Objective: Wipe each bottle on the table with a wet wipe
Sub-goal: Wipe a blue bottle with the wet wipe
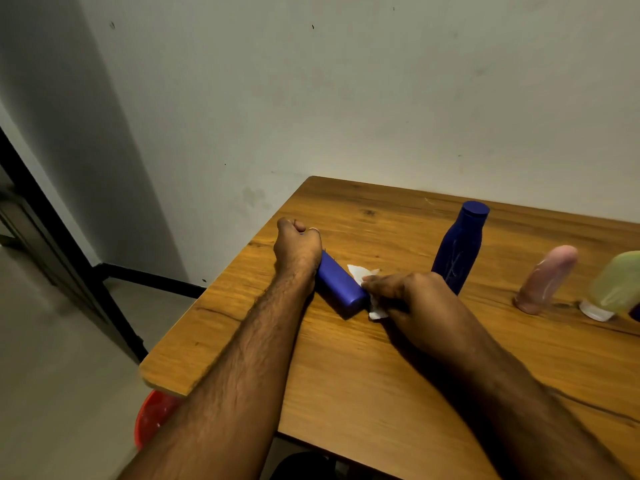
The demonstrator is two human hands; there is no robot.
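Across the wooden surface (398,358) by the pale wall, a tall dark-blue capped bottle (459,247) stands upright, with a pink rounded bottle (547,278) and a yellow-green bottle on a white cap (613,285) to its right. Nearer the left edge a blue plastic bottle (341,284) lies on its side, its far end gripped by the left hand (298,247). At its near end the right hand (405,292) pinches a white wet wipe (362,271) against it.

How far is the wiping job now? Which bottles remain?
No bottle can be judged finished from this view. In hand: the left hand grips the lying blue bottle while the right hand presses the wipe on its near end. Probably left: the upright blue bottle, pink bottle and green bottle.
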